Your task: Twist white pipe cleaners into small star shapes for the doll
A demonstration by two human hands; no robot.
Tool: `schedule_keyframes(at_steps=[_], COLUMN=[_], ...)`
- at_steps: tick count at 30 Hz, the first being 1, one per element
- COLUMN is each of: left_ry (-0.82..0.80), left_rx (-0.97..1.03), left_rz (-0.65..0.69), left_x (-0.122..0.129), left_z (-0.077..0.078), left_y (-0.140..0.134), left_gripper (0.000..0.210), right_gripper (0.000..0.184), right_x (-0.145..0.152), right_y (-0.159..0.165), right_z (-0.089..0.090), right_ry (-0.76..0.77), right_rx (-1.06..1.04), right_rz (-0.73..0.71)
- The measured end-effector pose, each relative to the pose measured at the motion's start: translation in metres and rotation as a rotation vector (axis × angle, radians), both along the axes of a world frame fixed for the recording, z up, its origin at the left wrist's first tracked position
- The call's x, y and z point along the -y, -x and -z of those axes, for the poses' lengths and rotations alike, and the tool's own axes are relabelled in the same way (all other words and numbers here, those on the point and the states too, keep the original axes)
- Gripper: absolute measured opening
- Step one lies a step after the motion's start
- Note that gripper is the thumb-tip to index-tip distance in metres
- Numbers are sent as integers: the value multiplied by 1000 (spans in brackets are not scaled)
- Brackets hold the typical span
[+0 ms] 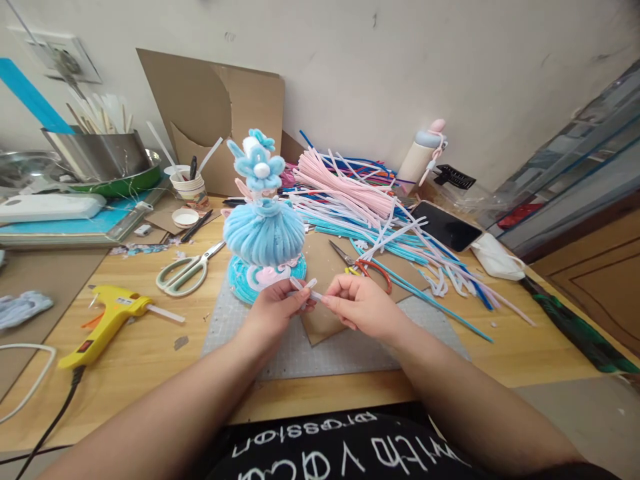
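Closely held between both hands, a pale fuzzy strip sat just in front of a blue pipe-cleaner ornament, above a grey cutting mat. The left hand had its grip closed on the strip, thumb laid along the top and fingers bent beneath, with two short ends sticking up past the fingertips. The right hand pinched the strip's other end between thumb and forefinger, its remaining fingers curled in below. Both wrists turned inward, so that the fingertips faced each other and nearly met; the bare forearms slanted in from the lower corners, forming a wide V.

Beneath the hands, brown cardboard lay on the mat. The ornament stood upright, its pleated blue body over a round turquoise base and a flower with a white centre at its top. Orange-handled scissors rested just beyond the right hand, near a loose heap of pipe cleaners in pink, white and blue. A phone lay to the right of the heap, a bottle behind it. On the left of the wooden counter were pale-handled scissors and, farther out, a yellow glue gun lying on its side.
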State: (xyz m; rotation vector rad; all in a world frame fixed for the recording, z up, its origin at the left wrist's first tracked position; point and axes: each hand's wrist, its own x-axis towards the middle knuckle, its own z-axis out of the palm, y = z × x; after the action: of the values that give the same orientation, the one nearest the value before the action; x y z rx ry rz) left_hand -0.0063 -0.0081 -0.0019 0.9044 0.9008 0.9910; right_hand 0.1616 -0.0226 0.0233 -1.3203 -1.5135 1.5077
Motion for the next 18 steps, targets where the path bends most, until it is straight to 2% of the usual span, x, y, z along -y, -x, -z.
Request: schedule_keyframes(at_steps=[3, 6, 8, 12, 18], left_ry=[22, 44, 55, 69, 110], left_rx=[82, 148, 159, 111, 76], left_rz=[-38, -115, -143, -149, -131], left_x=[0, 0, 1, 1, 1], left_z=[2, 2, 1, 0, -3], left_y=[-4, -9, -13, -20, -40], left_gripper=[22, 23, 24, 28, 31], right_gripper=[14, 15, 17, 20, 22], right_x=[10, 20, 28, 42, 60], right_y=[-2, -4, -6, -15, -28], right_z=[-4, -3, 2, 16, 26], right_ry=[-31, -87, -35, 149, 49], right_rx=[135, 143, 68, -218, -414], right_rz=[-2, 36, 53, 39, 180])
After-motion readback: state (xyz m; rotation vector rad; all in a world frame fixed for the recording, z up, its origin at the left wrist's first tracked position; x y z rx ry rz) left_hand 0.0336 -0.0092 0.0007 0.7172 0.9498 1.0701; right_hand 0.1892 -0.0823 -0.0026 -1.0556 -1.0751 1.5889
